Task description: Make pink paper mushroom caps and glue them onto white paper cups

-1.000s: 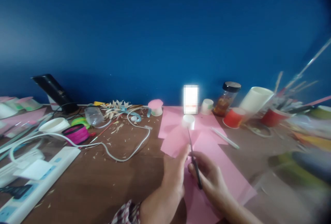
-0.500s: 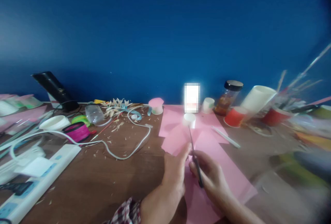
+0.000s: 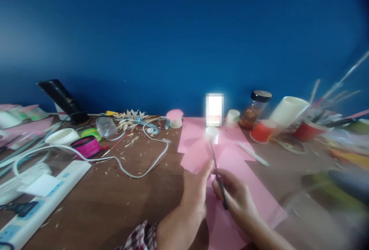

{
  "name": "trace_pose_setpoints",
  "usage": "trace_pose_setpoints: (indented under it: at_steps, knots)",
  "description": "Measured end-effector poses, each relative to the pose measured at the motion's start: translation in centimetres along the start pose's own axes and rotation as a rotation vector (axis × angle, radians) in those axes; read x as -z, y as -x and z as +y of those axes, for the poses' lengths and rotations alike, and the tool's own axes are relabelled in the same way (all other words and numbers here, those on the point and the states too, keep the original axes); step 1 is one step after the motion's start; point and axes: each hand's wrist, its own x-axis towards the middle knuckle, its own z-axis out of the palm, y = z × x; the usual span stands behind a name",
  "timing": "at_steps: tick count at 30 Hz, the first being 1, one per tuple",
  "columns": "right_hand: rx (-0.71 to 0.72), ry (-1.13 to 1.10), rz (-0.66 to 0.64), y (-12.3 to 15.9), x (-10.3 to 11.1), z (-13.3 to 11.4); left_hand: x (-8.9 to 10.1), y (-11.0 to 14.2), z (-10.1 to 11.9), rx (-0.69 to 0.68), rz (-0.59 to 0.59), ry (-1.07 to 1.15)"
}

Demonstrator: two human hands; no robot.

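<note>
Slight view shift, right hand [image 3: 238, 196] still gripping blade [image 3: 215, 166]

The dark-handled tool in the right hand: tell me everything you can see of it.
The dark-handled tool, possibly scissors seen edge-on, shows a slim dark handle and a narrow, greyish, metal-looking blade. The right hand grips the handle. It slants over pink paper, pointing away from the wearer. The tip overlaps the white cup in view; contact is unclear. The left thumb lies close beside the blade.
</note>
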Motion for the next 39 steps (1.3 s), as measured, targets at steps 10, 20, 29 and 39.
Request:
trace_pose_setpoints:
  at_steps: [10, 20, 29, 39]
  knots:
    - [-0.031, 0.004, -0.021, -0.05, 0.30, -0.18, -0.01, -0.03, 0.46, -0.007, 0.077, -0.148]
    - [-0.016, 0.004, -0.024, 0.13, 0.29, -0.03, -0.02, -0.02, 0.16, -0.021, 0.020, -0.023]
    - [-0.002, -0.008, -0.021, 0.11, 0.48, -0.23, -0.21, 0.15, 0.10, 0.043, 0.037, 0.011]
    - [0.004, -0.005, -0.010, -0.05, 0.50, -0.46, -0.22, 0.28, 0.31, 0.028, 0.032, 0.012]
